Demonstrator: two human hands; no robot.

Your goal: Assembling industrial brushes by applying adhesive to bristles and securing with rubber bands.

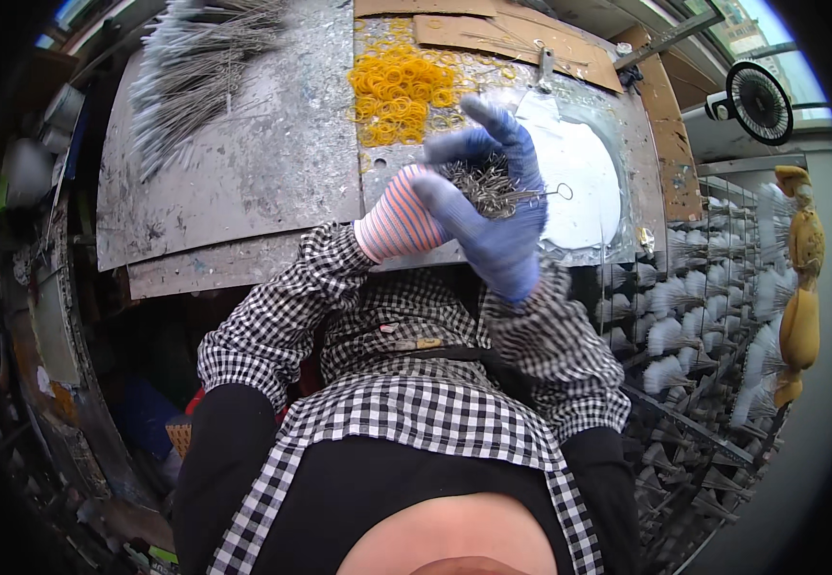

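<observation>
A bundle of thin wire stems (488,184) with small looped ends stands between my two gloved hands, loops facing up. My left hand (402,220), in an orange-and-white striped glove, is closed round its left side; its fingers are partly hidden. My right hand (512,225), in a blue glove, curls round the bundle from the right, thumb to the left and fingers on the far side. One looped wire (563,192) juts out rightward past the right hand. The bundle's lower end is out of sight.
White-bristled wire brushes (181,86) lie heaped on the worn table (272,177). Yellow rubber bands (402,86) are piled behind my hands. A white oval sheet (584,182) lies to the right, near cardboard (521,38). Brush bundles fill a rack (684,326); a fan (758,103) stands far right.
</observation>
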